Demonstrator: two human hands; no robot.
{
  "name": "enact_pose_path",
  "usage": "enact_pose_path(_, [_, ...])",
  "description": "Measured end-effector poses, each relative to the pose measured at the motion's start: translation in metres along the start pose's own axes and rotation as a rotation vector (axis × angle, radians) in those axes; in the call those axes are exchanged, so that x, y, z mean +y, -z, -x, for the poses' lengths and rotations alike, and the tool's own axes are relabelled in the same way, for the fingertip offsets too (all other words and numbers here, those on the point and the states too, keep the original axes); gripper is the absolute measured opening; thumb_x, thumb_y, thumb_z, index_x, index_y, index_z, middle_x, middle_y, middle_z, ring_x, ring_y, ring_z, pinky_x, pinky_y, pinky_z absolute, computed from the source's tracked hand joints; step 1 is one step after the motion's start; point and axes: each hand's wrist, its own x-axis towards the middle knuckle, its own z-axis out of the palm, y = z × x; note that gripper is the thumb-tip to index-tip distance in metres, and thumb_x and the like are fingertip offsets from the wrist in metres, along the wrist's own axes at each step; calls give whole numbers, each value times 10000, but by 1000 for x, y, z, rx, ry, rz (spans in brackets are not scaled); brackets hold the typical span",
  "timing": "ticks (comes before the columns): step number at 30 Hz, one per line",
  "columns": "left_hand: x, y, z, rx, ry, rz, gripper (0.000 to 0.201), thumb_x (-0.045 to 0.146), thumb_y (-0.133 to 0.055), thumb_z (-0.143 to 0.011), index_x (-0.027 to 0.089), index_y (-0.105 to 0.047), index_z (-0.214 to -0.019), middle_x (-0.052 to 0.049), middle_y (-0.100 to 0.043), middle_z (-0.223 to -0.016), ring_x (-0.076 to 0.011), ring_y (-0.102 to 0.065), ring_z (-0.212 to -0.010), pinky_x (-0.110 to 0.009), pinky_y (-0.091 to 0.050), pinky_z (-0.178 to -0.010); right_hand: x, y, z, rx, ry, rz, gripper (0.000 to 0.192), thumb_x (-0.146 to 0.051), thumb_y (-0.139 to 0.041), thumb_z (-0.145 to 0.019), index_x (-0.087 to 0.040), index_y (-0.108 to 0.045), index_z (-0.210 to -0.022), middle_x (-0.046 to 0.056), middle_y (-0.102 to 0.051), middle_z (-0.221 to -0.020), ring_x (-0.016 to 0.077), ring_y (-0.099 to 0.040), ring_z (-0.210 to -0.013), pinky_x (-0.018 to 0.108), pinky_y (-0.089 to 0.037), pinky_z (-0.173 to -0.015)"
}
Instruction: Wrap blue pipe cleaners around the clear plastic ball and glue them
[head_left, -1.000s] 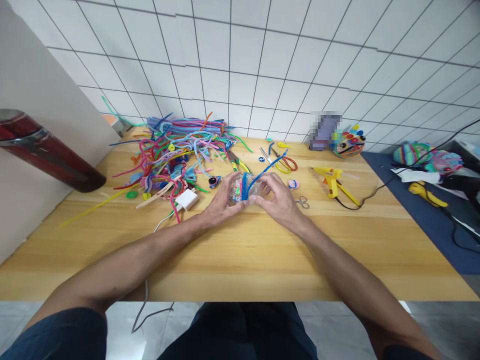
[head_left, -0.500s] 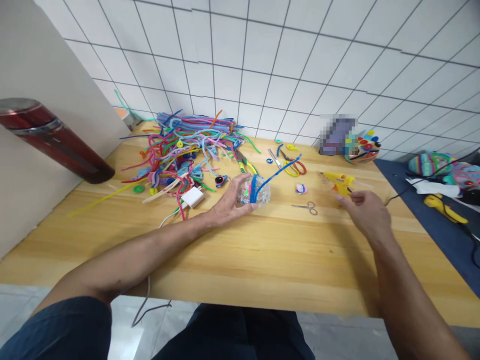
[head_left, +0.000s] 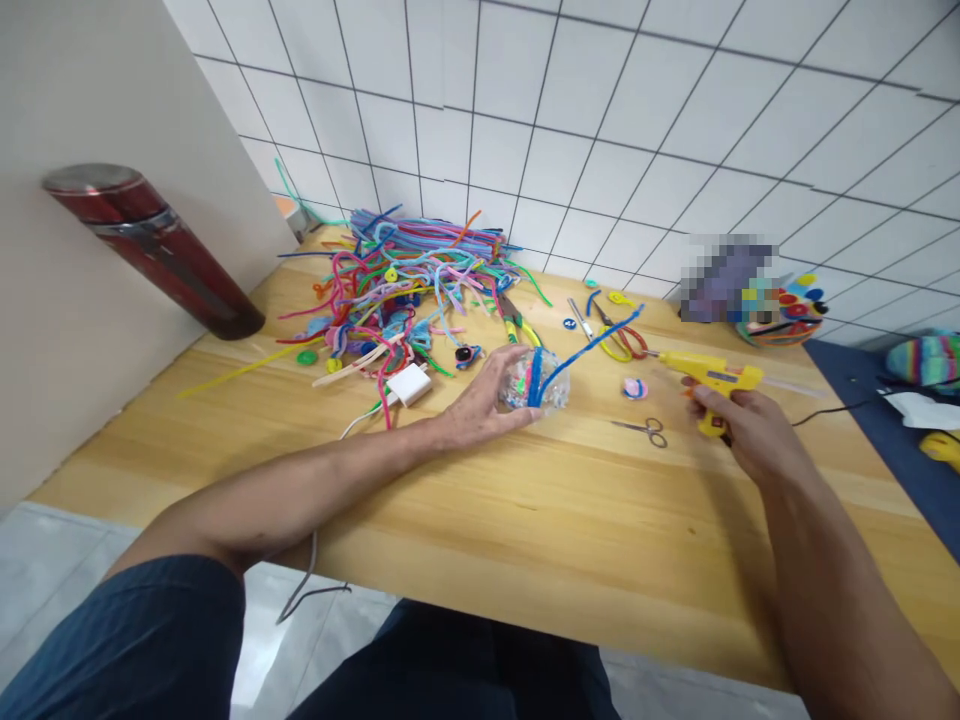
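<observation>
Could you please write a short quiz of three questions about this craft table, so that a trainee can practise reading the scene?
1. True or false: the right hand grips the yellow glue gun by its handle.
2. Which thing does the left hand hold on the wooden table? A) the small scissors B) the clear ball wrapped with a blue pipe cleaner C) the white charger
3. Fill in: the pile of pipe cleaners lies to the ___ of the clear ball, toward the tiled wall.

Key: 1 true; 2 B; 3 left.
</observation>
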Motion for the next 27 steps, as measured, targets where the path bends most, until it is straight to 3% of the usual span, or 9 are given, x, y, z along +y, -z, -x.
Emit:
enact_pose_path(3, [1,1,0,10,15,-11,843,535,-765,-931,266,-331,-1602,-170,-447,-1626,-381,-455,-1549,-605,-399,-1319,-29,-14,32,-307,53,-206,443,-663,-850,-743,-261,-807,-925,80,-791,-840,254,-735,-771,375,-603,-701])
enact_pose_path(8, [6,2,4,15,51,-46,834,507,-772,-943,268,-328,-1607,-160,-452,-1624,-359,-477,-1536,-586,-398,-1322,-70,-46,62,-549,199,-319,503,-719,-826,-806,-217,-789,-788,103,-815,-931,226,-745,-763,362,-620,-741])
enact_pose_path(13, [5,3,4,27,80,-72,823,509,-774,-940,296,-338,-1604,-132,-447,-1637,-347,-492,-1529,-592,-405,-1318,-57,-65,47,-418,111,-521,531,-703,-871,-759,-208,-769,-924,69,-822,-1007,136,-672,-632,289,-556,-617])
enact_pose_path(19, [7,5,4,28,104,-89,851,625,-766,-920,304,-360,-1595,-96,-488,-1593,-370,-518,-1486,-610,-465,-1275,-32,-72,45,-346,100,-496,499,-656,-854,-794,-205,-745,-978,70,-815,-1036,123,-675,-658,283,-553,-629])
enact_pose_path(23, [5,1,5,56,131,-23,828,596,-768,-929,299,-365,-1589,-101,-495,-1591,-364,-517,-1485,-617,-445,-1282,-23,-80,39,-255,81,-483,440,-589,-847,-807,-203,-732,-986,75,-811,-1036,128,-658,-660,296,-562,-637])
enact_pose_path(27, [24,-1,2,72,131,102,833,546,-802,-903,277,-377,-1566,-138,-505,-1580,-352,-537,-1476,-597,-450,-1272,-22,-86,22,-157,73,-463,426,-583,-816,-812,-204,-726,-985,64,-804,-991,128,-640,-630,284,-542,-597])
